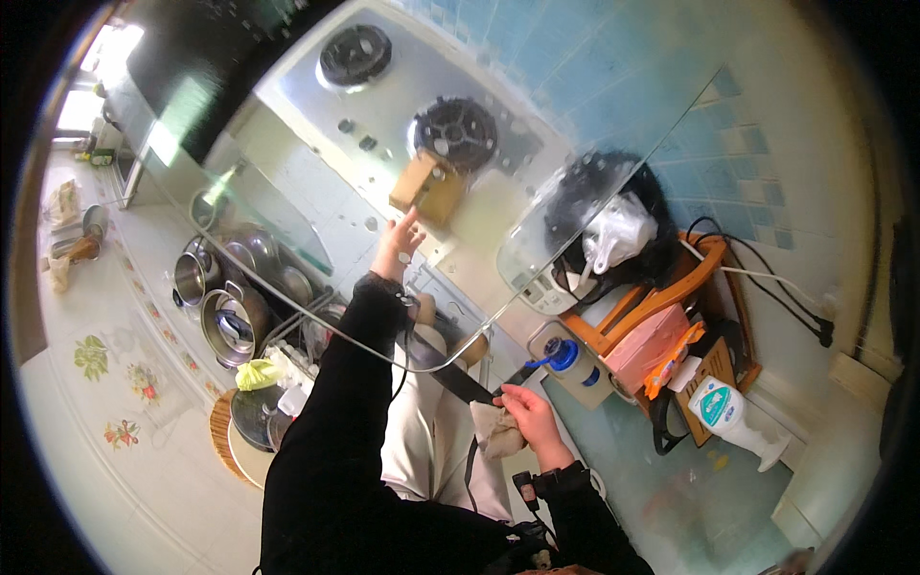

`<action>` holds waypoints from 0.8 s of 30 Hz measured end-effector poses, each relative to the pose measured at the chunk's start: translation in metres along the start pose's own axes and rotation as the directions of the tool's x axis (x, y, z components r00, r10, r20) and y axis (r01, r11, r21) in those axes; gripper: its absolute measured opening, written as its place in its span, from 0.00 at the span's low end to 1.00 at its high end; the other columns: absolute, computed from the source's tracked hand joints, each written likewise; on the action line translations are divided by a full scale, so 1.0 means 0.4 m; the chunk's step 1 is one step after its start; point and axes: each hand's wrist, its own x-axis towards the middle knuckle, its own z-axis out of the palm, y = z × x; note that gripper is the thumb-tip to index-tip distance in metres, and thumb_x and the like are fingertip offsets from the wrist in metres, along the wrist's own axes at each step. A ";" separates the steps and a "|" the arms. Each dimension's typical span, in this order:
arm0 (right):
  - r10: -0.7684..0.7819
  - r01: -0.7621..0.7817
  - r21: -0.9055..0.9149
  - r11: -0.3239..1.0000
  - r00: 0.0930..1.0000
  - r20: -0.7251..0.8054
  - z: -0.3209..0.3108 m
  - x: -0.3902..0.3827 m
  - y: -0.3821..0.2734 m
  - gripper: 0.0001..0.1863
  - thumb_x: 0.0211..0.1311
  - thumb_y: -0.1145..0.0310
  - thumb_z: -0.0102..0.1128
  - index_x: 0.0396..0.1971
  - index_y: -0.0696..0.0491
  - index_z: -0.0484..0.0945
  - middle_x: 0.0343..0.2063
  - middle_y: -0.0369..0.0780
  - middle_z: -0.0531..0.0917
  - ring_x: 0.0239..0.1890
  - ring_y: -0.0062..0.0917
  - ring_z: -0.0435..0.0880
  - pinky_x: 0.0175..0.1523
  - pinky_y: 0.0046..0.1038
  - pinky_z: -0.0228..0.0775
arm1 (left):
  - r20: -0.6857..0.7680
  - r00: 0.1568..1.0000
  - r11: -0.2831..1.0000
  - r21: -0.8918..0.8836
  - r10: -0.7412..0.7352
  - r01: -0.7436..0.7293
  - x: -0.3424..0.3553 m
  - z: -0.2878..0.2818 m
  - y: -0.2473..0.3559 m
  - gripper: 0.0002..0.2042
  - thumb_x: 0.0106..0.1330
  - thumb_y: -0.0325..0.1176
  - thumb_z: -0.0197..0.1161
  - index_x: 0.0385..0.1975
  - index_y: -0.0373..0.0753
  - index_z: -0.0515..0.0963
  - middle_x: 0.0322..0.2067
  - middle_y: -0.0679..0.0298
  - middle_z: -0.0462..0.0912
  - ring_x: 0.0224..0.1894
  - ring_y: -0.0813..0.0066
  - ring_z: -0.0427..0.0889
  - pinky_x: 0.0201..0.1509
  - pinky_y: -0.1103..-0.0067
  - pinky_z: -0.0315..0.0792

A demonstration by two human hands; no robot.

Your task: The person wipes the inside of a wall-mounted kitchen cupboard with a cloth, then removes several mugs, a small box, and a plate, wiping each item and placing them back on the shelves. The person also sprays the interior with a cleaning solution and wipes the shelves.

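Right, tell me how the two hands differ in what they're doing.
The left hand reaches out, fingers spread, to a small brown wooden block on the steel stove top; it holds nothing. The right hand stays low and close to the body, curled around a crumpled beige cloth, pressed against a dark knife blade. Both are bare and come out of black sleeves.
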 end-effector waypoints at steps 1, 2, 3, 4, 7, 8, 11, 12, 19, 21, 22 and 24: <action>0.024 -0.025 0.059 0.998 0.999 0.024 0.003 -0.016 -0.025 0.17 0.67 0.68 0.57 0.52 0.61 0.75 0.39 0.42 0.84 0.39 0.22 0.81 0.45 0.24 0.74 | -0.170 0.985 0.982 0.190 0.030 0.003 -0.027 0.009 -0.005 0.37 0.59 0.37 0.70 0.64 0.36 0.55 0.41 0.55 0.75 0.36 0.66 0.78 0.37 0.70 0.76; 0.017 -0.028 0.146 0.989 0.997 0.073 0.007 -0.035 -0.053 0.17 0.67 0.68 0.56 0.52 0.62 0.75 0.39 0.43 0.84 0.40 0.23 0.82 0.46 0.24 0.74 | -0.176 0.983 0.872 0.487 0.043 0.049 -0.069 0.011 0.000 0.33 0.61 0.39 0.67 0.62 0.36 0.58 0.41 0.56 0.76 0.36 0.66 0.77 0.37 0.70 0.75; 0.035 -0.054 0.170 0.984 0.993 0.112 0.010 -0.054 -0.085 0.21 0.71 0.59 0.52 0.53 0.61 0.74 0.42 0.47 0.83 0.44 0.28 0.82 0.50 0.28 0.75 | -0.122 0.992 0.594 0.798 0.003 0.097 -0.132 0.019 -0.005 0.29 0.63 0.41 0.64 0.59 0.37 0.62 0.40 0.58 0.76 0.37 0.67 0.77 0.38 0.71 0.75; 0.065 -0.101 0.261 0.960 0.988 0.141 0.015 -0.076 -0.117 0.22 0.71 0.57 0.50 0.53 0.61 0.73 0.44 0.47 0.83 0.45 0.30 0.82 0.51 0.30 0.75 | -0.109 0.991 0.316 0.940 -0.082 0.130 -0.209 0.036 -0.008 0.25 0.65 0.44 0.61 0.56 0.37 0.65 0.40 0.59 0.77 0.37 0.68 0.77 0.38 0.71 0.74; -0.009 -0.136 0.476 0.869 0.957 0.290 0.037 -0.154 -0.213 0.31 0.72 0.45 0.41 0.56 0.60 0.71 0.50 0.50 0.79 0.50 0.36 0.81 0.56 0.36 0.73 | -0.093 0.836 0.193 0.954 -0.542 0.231 -0.522 0.146 -0.046 0.21 0.70 0.51 0.53 0.48 0.38 0.75 0.39 0.64 0.78 0.38 0.69 0.77 0.40 0.71 0.73; -0.086 -0.112 0.515 0.850 0.935 0.345 0.040 -0.190 -0.245 0.26 0.70 0.52 0.51 0.56 0.59 0.71 0.49 0.47 0.80 0.50 0.33 0.80 0.56 0.34 0.73 | 0.062 0.665 0.478 0.745 -0.745 0.465 -0.648 0.195 -0.057 0.29 0.70 0.59 0.48 0.54 0.37 0.72 0.48 0.59 0.78 0.47 0.63 0.77 0.52 0.65 0.72; -0.310 0.265 0.214 0.940 0.926 0.216 0.073 -0.299 -0.338 0.20 0.57 0.76 0.64 0.50 0.58 0.76 0.44 0.37 0.81 0.45 0.25 0.80 0.52 0.26 0.72 | 0.312 0.402 0.508 0.479 -0.861 0.716 -0.934 0.358 0.005 0.43 0.64 0.72 0.35 0.69 0.43 0.55 0.65 0.54 0.64 0.68 0.49 0.61 0.70 0.55 0.54; -0.391 0.376 0.107 0.920 0.898 0.202 0.091 -0.336 -0.369 0.17 0.57 0.74 0.65 0.46 0.58 0.77 0.42 0.36 0.82 0.44 0.22 0.80 0.49 0.25 0.72 | 0.318 0.391 0.501 0.451 -0.864 0.739 -0.993 0.416 0.043 0.41 0.65 0.71 0.32 0.69 0.45 0.56 0.65 0.53 0.64 0.67 0.47 0.61 0.68 0.53 0.58; -0.918 0.824 -0.563 0.062 0.267 0.291 0.147 -0.516 -0.596 0.19 0.56 0.71 0.62 0.49 0.53 0.74 0.45 0.44 0.78 0.49 0.37 0.78 0.53 0.32 0.70 | 0.599 0.586 0.833 0.465 -0.546 0.301 -1.212 0.734 0.217 0.33 0.73 0.57 0.39 0.68 0.38 0.52 0.61 0.57 0.65 0.61 0.64 0.71 0.62 0.67 0.70; -0.925 0.877 -0.423 0.228 0.330 0.187 0.147 -0.556 -0.601 0.17 0.57 0.71 0.62 0.48 0.55 0.75 0.43 0.44 0.80 0.46 0.35 0.80 0.51 0.31 0.71 | 0.609 0.491 0.725 0.685 -0.623 0.070 -1.252 0.777 0.277 0.34 0.70 0.59 0.46 0.66 0.39 0.55 0.60 0.60 0.67 0.59 0.69 0.72 0.58 0.72 0.72; -0.914 0.853 -0.407 0.326 0.395 0.095 0.138 -0.567 -0.608 0.16 0.58 0.71 0.62 0.47 0.55 0.75 0.41 0.42 0.80 0.44 0.33 0.80 0.50 0.29 0.71 | 0.602 0.445 0.648 0.759 -0.663 -0.063 -1.259 0.802 0.315 0.35 0.69 0.60 0.49 0.66 0.40 0.56 0.59 0.61 0.68 0.58 0.72 0.73 0.56 0.75 0.74; -0.848 0.783 -0.343 0.518 0.523 -0.088 0.118 -0.591 -0.609 0.14 0.60 0.71 0.62 0.46 0.56 0.76 0.38 0.40 0.82 0.41 0.29 0.81 0.47 0.27 0.72 | 0.715 0.310 0.367 0.622 -0.627 -0.692 -1.253 0.862 0.396 0.41 0.65 0.58 0.59 0.69 0.36 0.52 0.47 0.55 0.79 0.48 0.70 0.79 0.46 0.76 0.75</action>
